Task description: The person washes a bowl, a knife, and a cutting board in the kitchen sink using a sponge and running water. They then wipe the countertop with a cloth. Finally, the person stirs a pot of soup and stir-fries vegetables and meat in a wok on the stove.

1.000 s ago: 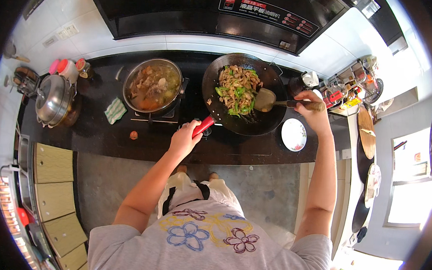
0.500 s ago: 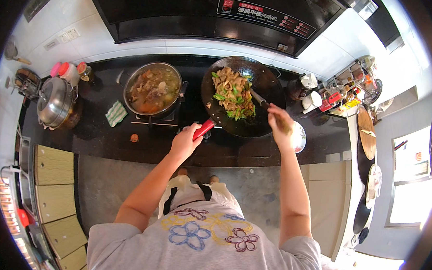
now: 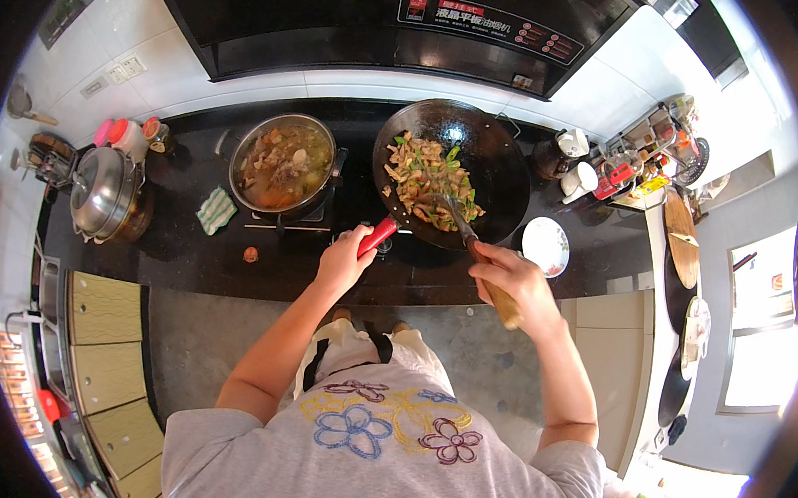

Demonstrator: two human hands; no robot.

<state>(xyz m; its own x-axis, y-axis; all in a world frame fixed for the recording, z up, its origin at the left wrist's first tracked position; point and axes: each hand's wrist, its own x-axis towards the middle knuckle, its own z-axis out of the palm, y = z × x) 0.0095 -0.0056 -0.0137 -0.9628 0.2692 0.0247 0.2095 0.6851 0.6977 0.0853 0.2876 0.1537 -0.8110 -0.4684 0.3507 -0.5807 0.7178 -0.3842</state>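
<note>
A dark wok [image 3: 501, 184] holds a stir-fry of meat and green pepper pieces [image 3: 425, 175], heaped toward its left side. My left hand [image 3: 345, 257] is closed round the wok's red handle [image 3: 379, 236]. In my closed right hand [image 3: 518, 285] is a spatula with a wooden grip [image 3: 504, 309]. Its metal blade reaches into the near part of the food and is partly covered by it. A white plate with a floral rim [image 3: 545, 246] lies on the counter just beyond my right hand.
Left of the wok, a pan of soupy stew [image 3: 284, 166] sits on another burner. A striped cloth [image 3: 215, 212] and a lidded steel pot [image 3: 103, 192] stand farther left. White mugs [image 3: 579, 182] and a condiment rack [image 3: 638, 170] line the right. A range hood [image 3: 382, 35] overhangs the back.
My right hand has come nearer to me with the spatula, whose blade now sits in the near food. The food has spread lower in the wok. My left hand stays on the handle.
</note>
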